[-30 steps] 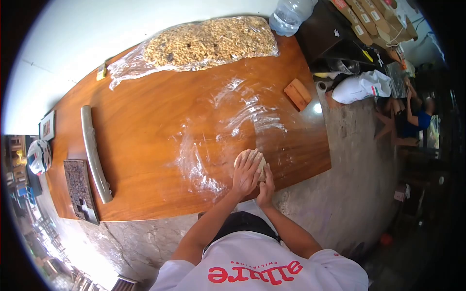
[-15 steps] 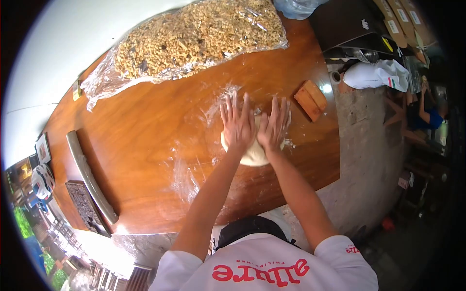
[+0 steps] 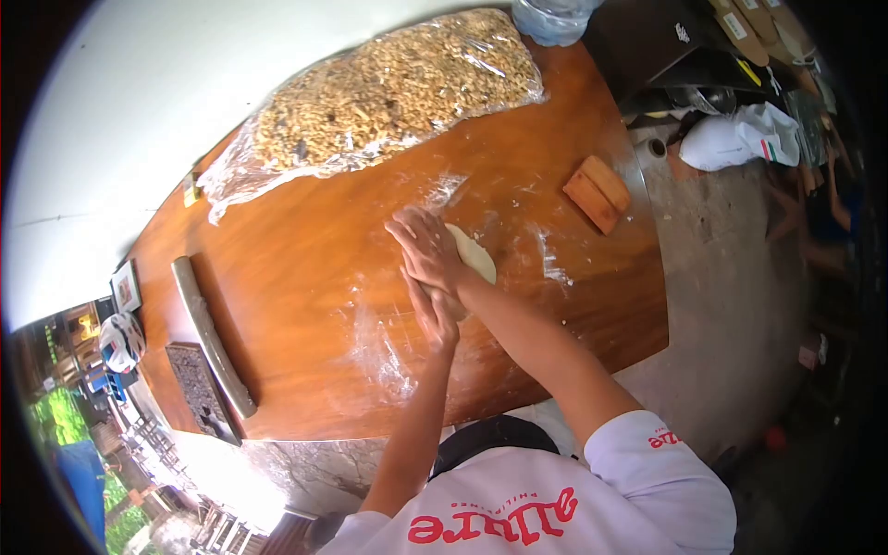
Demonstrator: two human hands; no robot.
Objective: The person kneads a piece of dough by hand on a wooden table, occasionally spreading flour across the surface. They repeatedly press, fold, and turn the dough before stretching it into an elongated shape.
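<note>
Pale dough (image 3: 474, 255) lies on the wooden table (image 3: 296, 268), mostly to the right of my hands and partly hidden by them. My right hand (image 3: 427, 248) presses on the dough's left part, its fingers stretched out toward the upper left. Just below it, my left hand (image 3: 433, 313) rests along the dough's near left side, palm turned toward it, fingers extended and partly covered by my right hand. White flour smears (image 3: 384, 356) mark the wood around them.
A plastic-covered mass of brown pieces (image 3: 388, 92) spans the far side. At right is a wooden block (image 3: 598, 194). A long grey roll (image 3: 215, 338) and a dark textured board (image 3: 202, 391) lie at left. A helmet (image 3: 122, 342) and a picture frame (image 3: 126, 287) are beyond.
Both hands have shifted left and come together, my right hand crossing over above my left. The dough shows more on its right side. The whole view has shifted slightly.
</note>
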